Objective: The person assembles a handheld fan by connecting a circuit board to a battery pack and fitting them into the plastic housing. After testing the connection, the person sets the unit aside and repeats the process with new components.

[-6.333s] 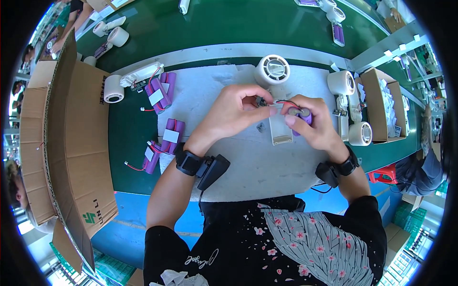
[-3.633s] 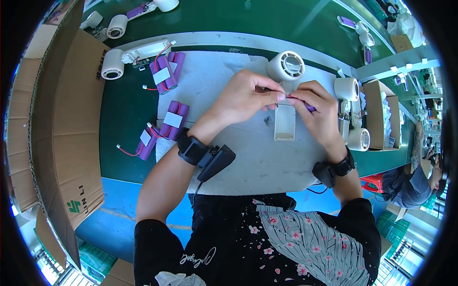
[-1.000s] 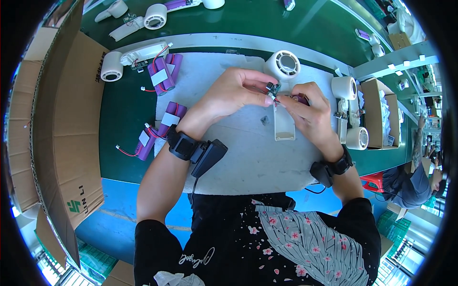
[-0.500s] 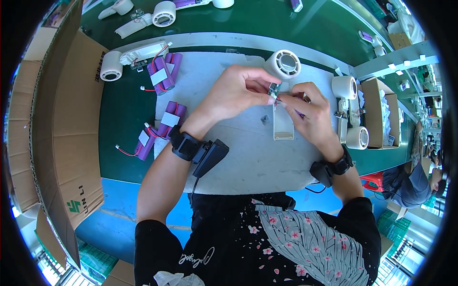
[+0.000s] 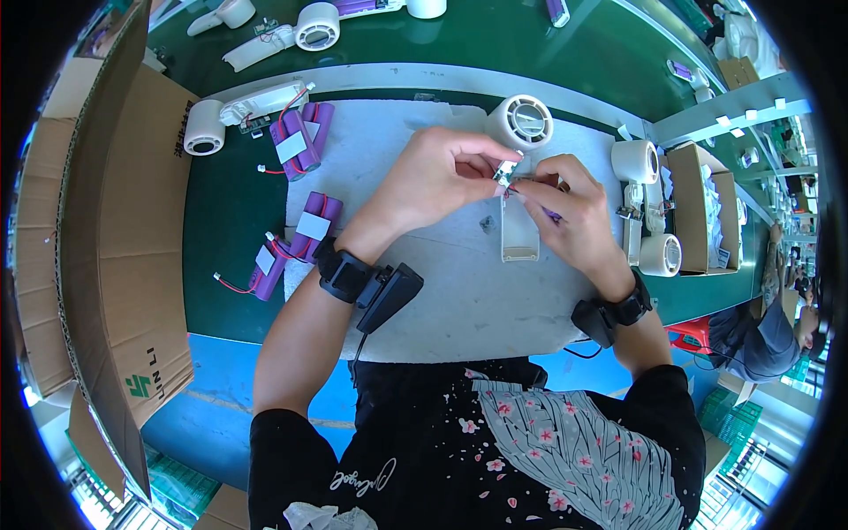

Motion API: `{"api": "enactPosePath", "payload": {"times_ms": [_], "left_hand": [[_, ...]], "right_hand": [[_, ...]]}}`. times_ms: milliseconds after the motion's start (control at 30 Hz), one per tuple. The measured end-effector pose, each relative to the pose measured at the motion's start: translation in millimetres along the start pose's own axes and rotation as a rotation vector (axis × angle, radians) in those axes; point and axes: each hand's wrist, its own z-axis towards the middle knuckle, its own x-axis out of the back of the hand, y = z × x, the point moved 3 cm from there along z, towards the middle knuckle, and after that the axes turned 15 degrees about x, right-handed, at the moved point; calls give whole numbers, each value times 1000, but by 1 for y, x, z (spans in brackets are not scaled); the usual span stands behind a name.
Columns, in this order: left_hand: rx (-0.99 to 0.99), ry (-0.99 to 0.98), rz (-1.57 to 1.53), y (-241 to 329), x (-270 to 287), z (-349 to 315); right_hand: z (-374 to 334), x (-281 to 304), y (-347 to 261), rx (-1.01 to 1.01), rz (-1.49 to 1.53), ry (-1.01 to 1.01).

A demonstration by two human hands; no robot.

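My left hand (image 5: 442, 177) pinches a small green circuit board (image 5: 506, 171) between thumb and fingers. Against the board's lower end, the thumb and forefinger of my right hand (image 5: 570, 208) close on a thin red wire lead; its tip is too small to make out. A bit of a purple battery pack (image 5: 552, 215) shows under my right fingers, the rest hidden by the hand. Beneath both hands a white handheld fan lies on the pale mat, its round head (image 5: 522, 122) at the far end and its opened handle shell (image 5: 519, 238) toward me.
Several purple battery packs (image 5: 312, 221) with red leads lie left of the mat (image 5: 424, 300). More white fans (image 5: 205, 128) lie far left and at right (image 5: 660, 254). A tall cardboard box (image 5: 141, 238) stands at left, a smaller parts box (image 5: 698, 212) at right. A person sits far right.
The circuit board has tilted slightly between my fingers, showing more of its pale part. Both hands keep their grips at nearly the same place.
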Motion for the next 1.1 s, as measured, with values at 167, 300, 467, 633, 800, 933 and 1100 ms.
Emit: {"api": "enactPosePath", "payload": {"times_ms": [167, 300, 467, 633, 800, 933, 1100], "left_hand": [[-11, 1, 37, -1, 1, 1], [-10, -8, 23, -2, 0, 2], [9, 1, 12, -1, -1, 0], [-22, 10, 66, 1, 0, 0], [-34, -6, 80, -1, -1, 1], [9, -3, 26, 0, -1, 1], [41, -4, -42, -4, -1, 1]], "right_hand": [[2, 1, -1, 18, -24, 0], [2, 1, -1, 15, -36, 2], [1, 1, -2, -5, -12, -14], [3, 3, -4, 19, -83, -48], [3, 4, -4, 35, -99, -61], [5, 6, -4, 11, -63, -43], [3, 5, -4, -26, -24, -11]]}}
